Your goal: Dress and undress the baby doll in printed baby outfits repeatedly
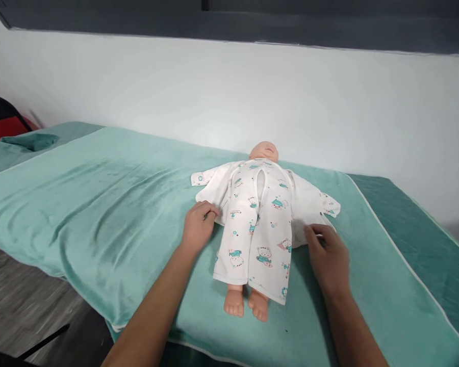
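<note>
White cloth, printed with small bears, makes the garment on the doll, which lies on its back between the two hands, its head beyond them and its feet nearer than them. The left hand pinches the garment's edge just beside the body, with thumb and forefinger. The right hand has fingertips brought together at the opposite flap; whether cloth is between them, I cannot tell. To work well, I think, both edges should be drawn evenly and softly, so the cloth does not twist. Under both hands spreads a teal plush blanket, wrinkled left of the left hand. Beyond both stands a white wall, with a dark panel above.
</note>
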Motion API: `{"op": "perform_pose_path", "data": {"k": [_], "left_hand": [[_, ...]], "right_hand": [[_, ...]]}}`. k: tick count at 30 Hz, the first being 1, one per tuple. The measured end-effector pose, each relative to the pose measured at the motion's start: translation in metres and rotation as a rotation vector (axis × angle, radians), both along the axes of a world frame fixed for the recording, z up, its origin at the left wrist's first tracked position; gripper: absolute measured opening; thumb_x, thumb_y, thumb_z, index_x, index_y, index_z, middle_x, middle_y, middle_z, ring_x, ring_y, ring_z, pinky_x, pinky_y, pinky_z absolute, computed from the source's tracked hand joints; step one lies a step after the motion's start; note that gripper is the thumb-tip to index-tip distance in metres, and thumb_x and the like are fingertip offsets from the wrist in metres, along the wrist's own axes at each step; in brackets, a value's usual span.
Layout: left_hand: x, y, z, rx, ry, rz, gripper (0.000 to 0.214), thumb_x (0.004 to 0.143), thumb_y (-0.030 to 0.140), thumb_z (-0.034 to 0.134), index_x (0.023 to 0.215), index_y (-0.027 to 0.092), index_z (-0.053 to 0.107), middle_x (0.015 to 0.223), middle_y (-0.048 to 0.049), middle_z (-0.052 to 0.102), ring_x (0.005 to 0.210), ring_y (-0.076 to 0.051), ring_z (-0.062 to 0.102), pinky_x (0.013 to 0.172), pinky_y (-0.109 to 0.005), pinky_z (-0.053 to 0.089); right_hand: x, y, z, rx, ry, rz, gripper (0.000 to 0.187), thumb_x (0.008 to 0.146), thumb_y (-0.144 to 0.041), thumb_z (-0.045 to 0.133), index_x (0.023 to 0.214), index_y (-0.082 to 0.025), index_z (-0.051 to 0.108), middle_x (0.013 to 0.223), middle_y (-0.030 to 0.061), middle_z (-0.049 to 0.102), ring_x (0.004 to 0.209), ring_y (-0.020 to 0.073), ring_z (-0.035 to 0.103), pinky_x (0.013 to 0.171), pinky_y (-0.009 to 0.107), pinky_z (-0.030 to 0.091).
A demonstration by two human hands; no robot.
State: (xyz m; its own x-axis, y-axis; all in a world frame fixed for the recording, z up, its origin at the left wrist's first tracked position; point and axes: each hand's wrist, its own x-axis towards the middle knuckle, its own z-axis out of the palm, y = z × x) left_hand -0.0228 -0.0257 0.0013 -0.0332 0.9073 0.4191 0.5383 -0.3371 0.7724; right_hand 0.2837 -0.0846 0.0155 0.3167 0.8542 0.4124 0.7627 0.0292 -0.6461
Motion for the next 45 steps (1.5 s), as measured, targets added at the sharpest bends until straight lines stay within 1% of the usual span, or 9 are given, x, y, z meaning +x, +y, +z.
{"op": "perform_pose_path", "data": {"k": [5,10,13,18,23,32,38,42,45], "left_hand": [[-0.002,0.010,-0.006,-0.032,0.052,0.254,0.021,0.080,0.015,0.046,0.079,0.021,0.066,0.086,-0.0047,0.069,0.090,-0.024,0.062,0.083,-0.037,0.048],[0.002,0.019,-0.005,-0.149,0.304,0.495,0.033,0.085,0.026,0.052,0.113,0.019,0.067,0.125,-0.0133,0.065,0.120,-0.034,0.054,0.102,-0.050,0.043],[0.004,0.021,-0.003,-0.210,0.382,0.580,0.044,0.086,0.033,0.054,0.125,0.014,0.060,0.139,-0.0178,0.056,0.134,-0.037,0.044,0.106,-0.056,0.039],[0.004,0.023,-0.001,-0.246,0.403,0.568,0.037,0.087,0.037,0.055,0.117,0.016,0.062,0.139,-0.0169,0.056,0.136,-0.035,0.043,0.109,-0.056,0.036],[0.001,0.025,-0.002,-0.243,0.373,0.541,0.017,0.088,0.034,0.054,0.095,0.021,0.063,0.132,-0.0121,0.062,0.129,-0.032,0.050,0.106,-0.052,0.037],[-0.005,0.027,-0.005,-0.133,-0.217,0.227,0.018,0.090,0.041,0.052,0.091,0.023,0.051,0.089,-0.0018,0.063,0.085,-0.020,0.059,0.084,-0.036,0.046],[0.019,0.042,0.044,-0.027,-0.669,-0.096,0.021,0.092,0.043,0.054,0.094,0.023,0.047,0.086,0.0014,0.060,0.077,-0.013,0.058,0.074,-0.026,0.047],[0.046,0.020,0.070,0.143,-0.312,-0.315,0.017,0.097,0.039,0.049,0.094,0.023,0.052,0.097,-0.0026,0.066,0.092,-0.018,0.062,0.083,-0.032,0.049],[0.056,0.002,0.060,0.317,0.106,-0.470,0.011,0.100,0.026,0.046,0.099,0.022,0.056,0.116,-0.0061,0.070,0.114,-0.022,0.061,0.097,-0.040,0.044]], "right_hand": [[0.032,0.018,0.004,-0.236,-0.294,-0.283,0.054,0.085,-0.055,0.049,0.114,-0.012,0.065,0.119,0.0231,0.063,0.115,0.0387,0.055,0.099,0.051,0.041],[0.046,0.036,0.022,-0.561,-0.226,-0.319,0.049,0.081,-0.062,0.051,0.098,-0.018,0.066,0.093,0.0143,0.068,0.084,0.0325,0.062,0.070,0.042,0.044],[0.049,0.050,0.031,-0.454,-0.007,-0.193,0.030,0.072,-0.051,0.061,0.071,-0.021,0.060,0.069,0.0037,0.060,0.067,0.0229,0.055,0.062,0.035,0.039],[0.007,0.058,0.061,0.038,0.606,-0.013,0.031,0.069,-0.045,0.072,0.085,-0.021,0.058,0.074,-0.0021,0.059,0.064,0.0162,0.052,0.058,0.029,0.042],[-0.053,0.035,0.087,-0.047,0.186,0.513,0.010,0.084,-0.031,0.062,0.083,-0.023,0.056,0.101,0.0027,0.067,0.088,0.0183,0.059,0.075,0.031,0.047],[-0.058,0.010,0.090,-0.222,0.190,0.639,0.023,0.095,-0.042,0.055,0.087,-0.022,0.063,0.078,0.0019,0.063,0.069,0.0160,0.055,0.060,0.029,0.046],[-0.068,0.036,0.091,-0.149,0.198,0.463,0.024,0.093,-0.040,0.056,0.080,-0.021,0.061,0.065,-0.0014,0.062,0.060,0.0132,0.053,0.056,0.026,0.040],[-0.070,0.041,0.084,-0.201,0.152,0.489,0.030,0.094,-0.044,0.056,0.074,-0.021,0.060,0.057,-0.0034,0.058,0.054,0.0122,0.050,0.055,0.026,0.038],[-0.069,0.048,0.083,-0.147,0.297,0.425,0.030,0.093,-0.047,0.057,0.078,-0.021,0.062,0.058,-0.0027,0.061,0.052,0.0129,0.052,0.054,0.026,0.041]]}}
